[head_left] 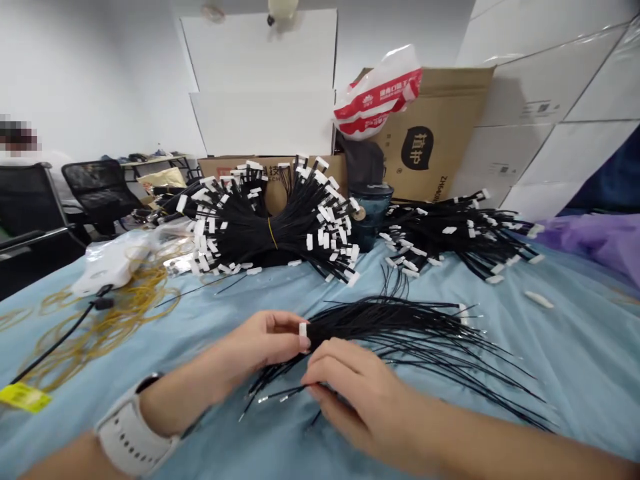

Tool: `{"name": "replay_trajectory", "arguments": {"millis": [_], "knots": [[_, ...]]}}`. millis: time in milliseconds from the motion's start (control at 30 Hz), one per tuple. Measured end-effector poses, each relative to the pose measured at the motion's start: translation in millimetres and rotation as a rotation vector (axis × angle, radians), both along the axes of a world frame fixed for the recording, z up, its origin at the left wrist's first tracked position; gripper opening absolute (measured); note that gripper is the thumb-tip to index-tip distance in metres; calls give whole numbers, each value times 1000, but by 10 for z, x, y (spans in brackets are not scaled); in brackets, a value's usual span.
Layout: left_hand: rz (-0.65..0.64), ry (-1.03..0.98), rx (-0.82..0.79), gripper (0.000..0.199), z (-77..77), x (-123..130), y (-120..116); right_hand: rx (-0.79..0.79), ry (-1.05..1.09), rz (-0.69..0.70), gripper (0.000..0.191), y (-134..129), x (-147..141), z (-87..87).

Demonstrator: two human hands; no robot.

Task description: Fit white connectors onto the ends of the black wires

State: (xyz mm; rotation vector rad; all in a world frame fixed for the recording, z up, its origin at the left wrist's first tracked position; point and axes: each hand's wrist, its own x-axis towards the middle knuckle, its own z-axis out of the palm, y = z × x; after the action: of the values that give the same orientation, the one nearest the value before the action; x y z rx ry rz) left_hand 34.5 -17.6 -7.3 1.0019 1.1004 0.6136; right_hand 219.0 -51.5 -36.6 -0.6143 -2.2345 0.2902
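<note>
My left hand [270, 343] pinches a small white plug connector [303, 331] between thumb and fingers, just left of the loose wires. Close beside it, my right hand [360, 390] has its fingertips pressed together on a black wire [295, 392]. Bare metal ends of a few wires poke out left of the right fingers. A spread pile of thin black wires [400, 323] lies under and behind both hands, fanning to the right. Whether a wire sits in the connector is too small to tell.
Behind the pile stands a large bundle of black cables [250, 233] with white connectors, tied by a yellow band. Another cable heap [450, 230] lies right of a dark cup [373, 210]. Yellow rubber bands [110, 320] spread at left on the blue cloth [210, 427]. Cardboard boxes [430, 133] stand behind.
</note>
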Motion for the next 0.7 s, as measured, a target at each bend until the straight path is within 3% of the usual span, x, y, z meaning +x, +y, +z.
{"name": "replay_trajectory", "arguments": {"millis": [200, 300, 467, 567, 700], "knots": [[70, -32, 165, 27, -103, 38, -120, -135, 59, -43, 17, 46, -82, -32], [81, -31, 127, 27, -78, 27, -144, -192, 70, -38, 19, 47, -133, -26], [104, -65, 41, 40, -124, -48, -121, -483, 123, -165, 28, 85, -81, 36], [121, -83, 14, 43, -149, -85, -115, -529, 131, -178, 31, 132, -32, 63], [127, -98, -38, 40, -86, -95, -116, -803, 116, -229, 34, 172, -12, 72]]}}
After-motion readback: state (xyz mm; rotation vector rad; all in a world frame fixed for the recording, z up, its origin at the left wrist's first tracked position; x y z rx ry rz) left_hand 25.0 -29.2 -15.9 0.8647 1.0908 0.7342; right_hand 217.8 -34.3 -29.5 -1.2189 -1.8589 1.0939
